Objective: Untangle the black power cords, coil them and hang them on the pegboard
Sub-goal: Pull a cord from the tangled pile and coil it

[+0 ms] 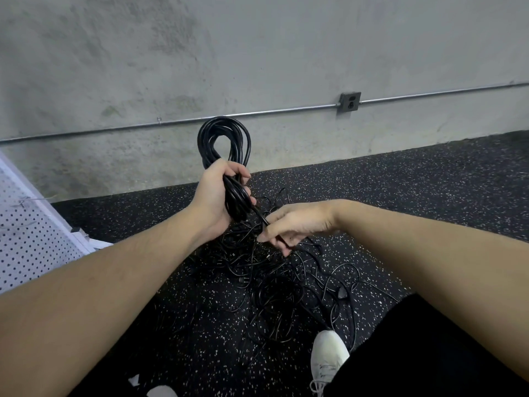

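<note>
Pegboard (25,233) is cut off at the left frame edge, only a white perforated corner shows, leaning or lying low by the wall (257,53); can't tell which. A few thin wire hooks on it, hard to make out. Tangled cords (274,285) on the floor (415,190): black on black speckled rubber, so individual runs and plug ends mostly can't be separated; upper part of the pile is hidden behind both hands. Left hand (221,196) grips a coiled cord (224,144), fingers wrapped round the bundle's waist, so the lower half of the coil is covered by palm and fingers. Coil is glossy black, several turns bunched into a long narrow loop. Long axis roughly vertical, closed loop end pointing up against the wall, lower end down toward the pile. One strand leaves the bottom of the coil and runs down-right into the right hand (289,224), which pinches it between thumb and fingertips, other fingers loosely curled; where that strand goes past the hand is lost in the pile. White shoe (329,356) partly hidden by a black-clad leg lower right. Outlet box (349,102) on conduit along the wall.
</note>
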